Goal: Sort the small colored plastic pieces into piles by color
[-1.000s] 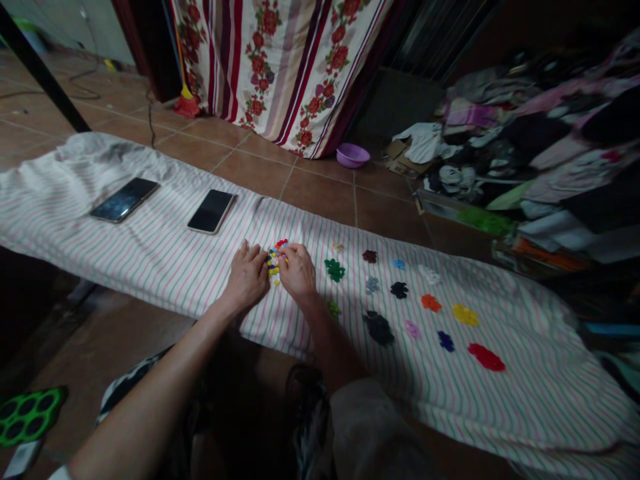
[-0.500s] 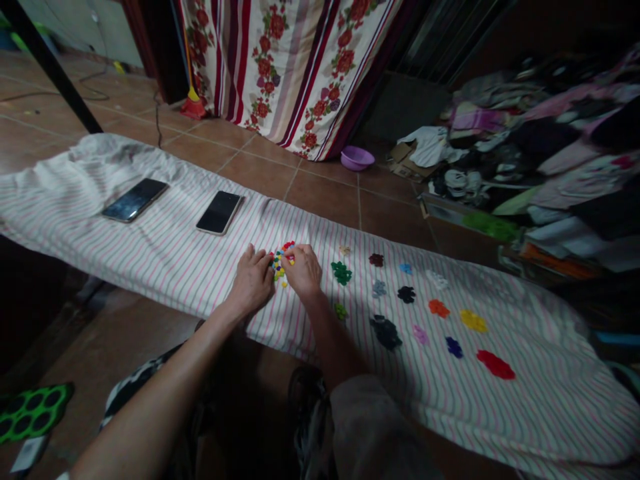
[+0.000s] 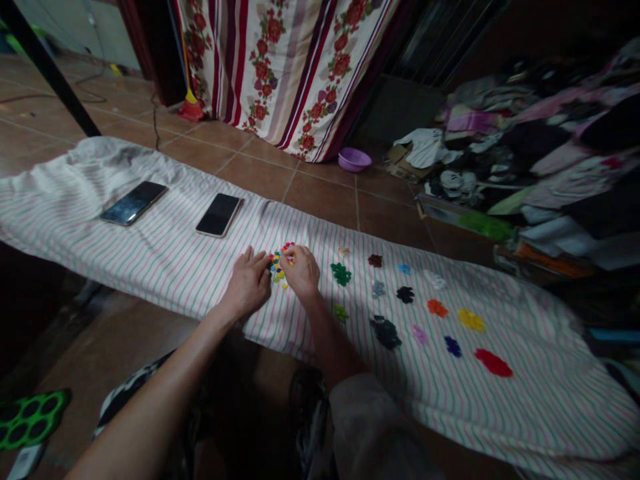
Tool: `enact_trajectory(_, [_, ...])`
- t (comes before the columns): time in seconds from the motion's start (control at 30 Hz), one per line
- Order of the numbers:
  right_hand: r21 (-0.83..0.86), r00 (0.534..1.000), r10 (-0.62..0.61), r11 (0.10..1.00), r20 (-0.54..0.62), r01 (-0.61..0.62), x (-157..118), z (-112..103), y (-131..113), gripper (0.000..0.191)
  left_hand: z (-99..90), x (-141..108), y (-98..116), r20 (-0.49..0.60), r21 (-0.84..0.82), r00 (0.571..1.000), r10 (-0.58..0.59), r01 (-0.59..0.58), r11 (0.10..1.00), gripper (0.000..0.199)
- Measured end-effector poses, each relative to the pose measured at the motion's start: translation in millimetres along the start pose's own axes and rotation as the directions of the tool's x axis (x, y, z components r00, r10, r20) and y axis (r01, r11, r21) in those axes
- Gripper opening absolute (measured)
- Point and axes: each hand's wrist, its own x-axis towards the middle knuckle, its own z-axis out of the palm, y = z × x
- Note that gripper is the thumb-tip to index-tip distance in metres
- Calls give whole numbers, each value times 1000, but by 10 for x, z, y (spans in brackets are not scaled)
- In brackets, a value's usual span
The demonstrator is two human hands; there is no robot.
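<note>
Fingertip work on a striped cloth (image 3: 175, 267)

From where I stand, the mixed cluster of tiny coloured pieces (image 3: 279, 273) lies on the cloth between the two hands. The left hand (image 3: 247, 280) rests loosely, fingers extended, at the cluster's left edge. The right hand (image 3: 301, 270) bends over the other side, thumb and forefinger drawn together; whether they pinch a piece, I can't tell. Sorted by colour, more little heaps lie to the right, the dark green heap (image 3: 341, 274) nearest.

The pieces look light and probably hard, easily nudged astray by a knuckle. I'd take each one by its rim, between fingertip and thumb, pressing gently, since the soft cloth likely gives underneath.
</note>
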Motion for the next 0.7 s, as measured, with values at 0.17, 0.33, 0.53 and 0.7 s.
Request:
enact_trajectory(0.17, [125, 1000, 13, 992, -19, -10, 0, -73, 35, 11, 24, -22, 22, 56, 2, 998, 5, -5, 1000, 44])
enact_trajectory(0.33, [279, 993, 112, 956, -38, -97, 8, -131, 159, 12, 71, -25, 14, 53, 15, 998, 17, -18, 1000, 44])
enact_trajectory(0.53, [434, 985, 171, 889, -29, -142, 30, -115, 381, 17, 70, -14, 23, 68, 32, 997, 25, -27, 999, 45])
enact_trajectory(0.7, [458, 985, 170, 878, -24, -140, 25, -156, 486, 21, 72, 0, 36, 77, 42, 997, 23, -26, 999, 45])
